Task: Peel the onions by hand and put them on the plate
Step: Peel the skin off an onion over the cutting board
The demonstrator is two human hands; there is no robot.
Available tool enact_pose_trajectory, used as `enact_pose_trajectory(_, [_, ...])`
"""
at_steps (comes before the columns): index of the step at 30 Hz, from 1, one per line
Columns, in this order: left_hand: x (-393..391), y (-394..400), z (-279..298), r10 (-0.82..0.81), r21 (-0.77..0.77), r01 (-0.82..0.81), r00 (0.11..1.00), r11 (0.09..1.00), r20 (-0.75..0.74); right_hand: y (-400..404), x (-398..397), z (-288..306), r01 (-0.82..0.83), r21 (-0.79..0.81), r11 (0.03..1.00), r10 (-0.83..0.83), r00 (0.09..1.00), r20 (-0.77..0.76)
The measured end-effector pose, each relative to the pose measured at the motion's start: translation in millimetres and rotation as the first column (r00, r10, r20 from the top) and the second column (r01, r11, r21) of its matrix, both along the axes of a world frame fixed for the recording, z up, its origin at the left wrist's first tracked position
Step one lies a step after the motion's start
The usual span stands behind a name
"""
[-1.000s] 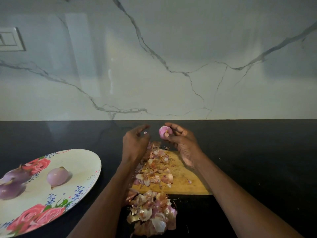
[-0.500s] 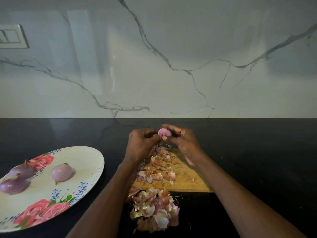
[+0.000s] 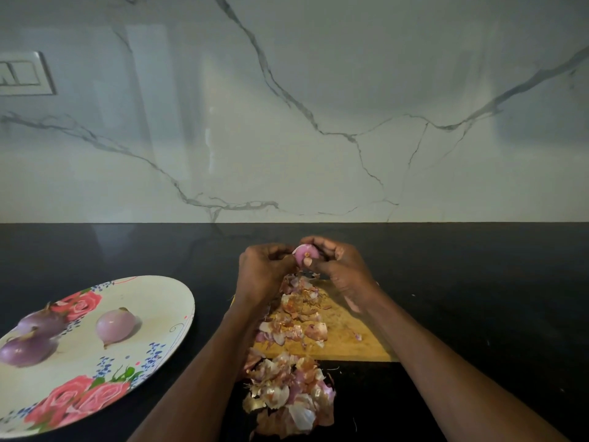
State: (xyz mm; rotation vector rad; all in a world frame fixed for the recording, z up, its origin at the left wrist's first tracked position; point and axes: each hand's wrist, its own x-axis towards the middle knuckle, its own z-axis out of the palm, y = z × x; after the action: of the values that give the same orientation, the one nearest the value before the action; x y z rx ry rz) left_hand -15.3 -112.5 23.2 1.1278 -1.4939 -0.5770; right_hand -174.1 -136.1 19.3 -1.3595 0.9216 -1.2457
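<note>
A small pink onion (image 3: 305,254) is held up above the far end of the wooden cutting board (image 3: 345,334). My right hand (image 3: 342,269) grips it from the right with curled fingers and thumb. My left hand (image 3: 264,269) is at its left side, fingertips curled against the onion's skin. Three peeled purple onions lie on the white rose-patterned plate (image 3: 159,301) at the left: one (image 3: 115,325) near the middle, two (image 3: 39,322) (image 3: 27,350) at the left edge.
Onion skins (image 3: 299,311) are strewn along the board, and a bigger heap of skins (image 3: 291,397) lies on the black counter (image 3: 478,282) in front of it. A marble wall with a switch plate (image 3: 25,73) stands behind.
My left hand has moved right and closed in on the onion, which it was apart from a second ago. Both hands now meet around it, slightly lower.
</note>
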Motion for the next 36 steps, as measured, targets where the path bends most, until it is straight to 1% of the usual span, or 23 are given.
enact_pose_trajectory(3, [-1.0, -2.6, 0.7, 0.029, 0.007, -0.029, 1.000, 1.000, -0.010, -1.2, 0.0, 1.1, 0.000, -0.010, 1.000, 0.000, 1.000, -0.007])
enact_pose_trajectory(5, [-1.2, -1.8, -0.8, 0.061, 0.003, -0.061, 0.998, 0.998, -0.031, 0.1, -0.3, 1.0, -0.014, 0.005, 1.000, 0.014, 1.000, 0.023])
enact_pose_trajectory(7, [0.7, -2.0, -1.4, 0.087, 0.024, -0.085, 0.993, 0.996, -0.086, 2.6, 0.7, 0.7, -0.054, 0.038, 0.998, 0.051, 0.995, 0.084])
enact_pose_trajectory(10, [1.6, -4.4, -0.4, 0.084, 0.071, -0.073, 0.984, 0.995, -0.158, 5.1, -0.4, 4.3, -0.101, 0.066, 0.993, 0.089, 0.983, 0.162])
enact_pose_trajectory(16, [-5.1, -2.5, 8.2, 0.072, 0.155, -0.018, 0.935, 0.988, -0.346, 0.7, -4.5, 10.5, -0.140, 0.135, 0.981, 0.079, 0.922, 0.378])
enact_pose_trajectory(18, [-5.2, -1.7, 7.1, 0.092, 0.176, -0.029, 0.926, 0.984, -0.366, 0.2, -3.7, 8.9, -0.163, 0.148, 0.976, 0.087, 0.903, 0.420])
enact_pose_trajectory(25, [-3.7, -6.9, 6.4, 0.180, 0.216, -0.113, 0.929, 0.970, -0.323, 1.7, -5.1, 11.8, -0.243, 0.160, 0.957, 0.130, 0.848, 0.514])
enact_pose_trajectory(28, [0.5, -6.4, 2.8, 0.272, 0.234, -0.200, 0.903, 0.951, -0.332, 2.5, -4.8, 12.5, -0.255, 0.164, 0.953, 0.127, 0.827, 0.547])
enact_pose_trajectory(30, [4.7, -4.9, 1.9, 0.297, 0.248, -0.218, 0.889, 0.944, -0.349, 1.5, -6.5, 14.5, -0.251, 0.169, 0.953, 0.105, 0.798, 0.593])
enact_pose_trajectory(31, [6.2, -4.2, 1.8, 0.299, 0.236, -0.229, 0.898, 0.944, -0.324, 0.9, -7.5, 15.1, -0.247, 0.169, 0.954, 0.097, 0.789, 0.606])
enact_pose_trajectory(33, [5.7, -4.1, 3.3, 0.304, 0.166, -0.273, 0.930, 0.948, -0.206, -0.9, -8.3, 15.9, -0.229, 0.162, 0.960, 0.088, 0.795, 0.600])
enact_pose_trajectory(36, [0.5, -7.1, 5.3, 0.261, 0.094, -0.255, 0.964, 0.962, -0.058, -2.5, -6.7, 13.4, -0.176, 0.148, 0.973, 0.073, 0.846, 0.528])
